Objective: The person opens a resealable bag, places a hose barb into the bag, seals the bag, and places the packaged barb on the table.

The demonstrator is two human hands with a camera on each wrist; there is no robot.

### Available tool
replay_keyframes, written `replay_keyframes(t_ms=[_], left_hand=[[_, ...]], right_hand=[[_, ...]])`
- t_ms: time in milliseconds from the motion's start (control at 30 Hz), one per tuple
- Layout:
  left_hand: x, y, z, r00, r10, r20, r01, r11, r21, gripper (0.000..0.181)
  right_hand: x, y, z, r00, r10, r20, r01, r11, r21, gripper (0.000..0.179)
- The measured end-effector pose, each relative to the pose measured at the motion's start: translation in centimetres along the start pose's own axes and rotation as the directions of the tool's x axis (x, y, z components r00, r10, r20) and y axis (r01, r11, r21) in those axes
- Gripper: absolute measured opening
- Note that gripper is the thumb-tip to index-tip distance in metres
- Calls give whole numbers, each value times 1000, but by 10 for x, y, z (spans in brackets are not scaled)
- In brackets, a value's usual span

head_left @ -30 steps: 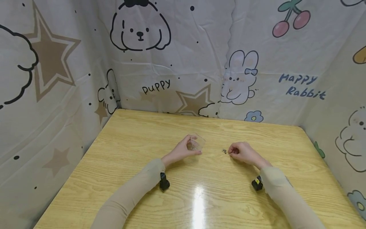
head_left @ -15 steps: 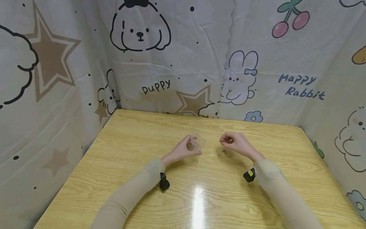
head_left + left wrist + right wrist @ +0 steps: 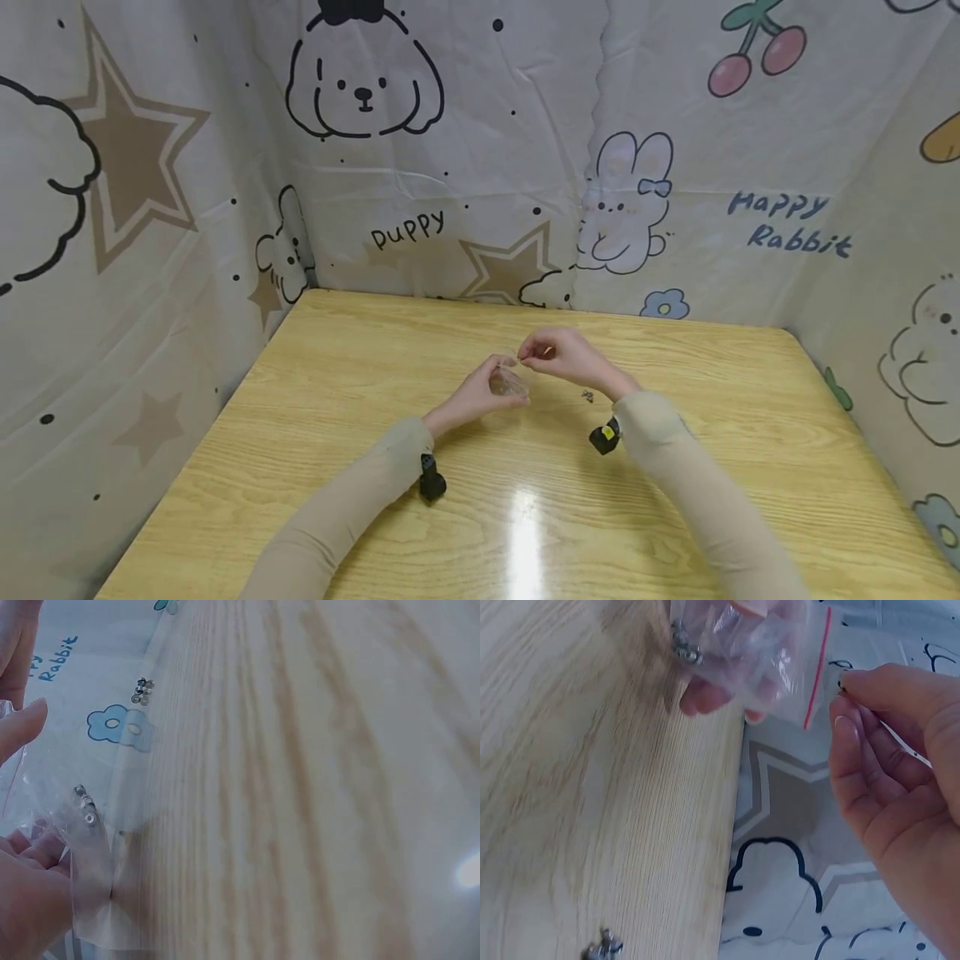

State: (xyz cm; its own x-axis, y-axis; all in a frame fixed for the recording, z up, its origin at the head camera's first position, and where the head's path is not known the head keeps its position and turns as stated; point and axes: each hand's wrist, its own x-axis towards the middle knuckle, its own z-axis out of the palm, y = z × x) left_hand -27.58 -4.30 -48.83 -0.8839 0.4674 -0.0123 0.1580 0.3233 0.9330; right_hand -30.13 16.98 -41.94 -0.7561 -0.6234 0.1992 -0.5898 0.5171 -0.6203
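A small clear plastic bag, a red line along one edge, is held just below the centre of the head view, gripped between the thumb and curved fingers of a person's left hand. Shiny metal bits lie gathered inside it. Right beside the red-lined edge, the right hand pinches one tiny dark piece between thumb and fingertip. Further right, a little heap of loose pieces sits on the wooden table; cartoon-printed cloth hangs behind.

From where I stand, the pinch looks slight, so a small slip could send the piece onto the table. The limp plastic could also fold in and knock it away, or, tipped over, spill what it holds; I cannot tell how wide its mouth stands.

The head view barely shows the bag's contents; both wrist views do. Only the right wrist view, upper right, makes out the pinched piece. Only the head view takes in both sleeves.
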Motion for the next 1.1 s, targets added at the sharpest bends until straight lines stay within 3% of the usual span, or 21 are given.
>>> replay_keyframes(t_ms=[233, 567, 833, 1100], left_hand=[[1, -1, 1, 1000, -7, -3, 7, 1000, -15, 67], [3, -4, 2, 1000, -11, -17, 11, 1000, 22, 70], [2, -5, 2, 1000, -27, -16, 27, 999, 30, 71], [3, -6, 1, 1000, -16, 0, 16, 1000, 21, 72]], right_hand=[[1, -2, -1, 1000, -20, -7, 20, 1000, 9, 11], [-30, 22, -15, 993, 86, -80, -85, 996, 16, 13], [-62, 57, -16, 981, 181, -64, -181, 984, 9, 13], [-78, 77, -18, 977, 212, 6, -211, 976, -55, 7]])
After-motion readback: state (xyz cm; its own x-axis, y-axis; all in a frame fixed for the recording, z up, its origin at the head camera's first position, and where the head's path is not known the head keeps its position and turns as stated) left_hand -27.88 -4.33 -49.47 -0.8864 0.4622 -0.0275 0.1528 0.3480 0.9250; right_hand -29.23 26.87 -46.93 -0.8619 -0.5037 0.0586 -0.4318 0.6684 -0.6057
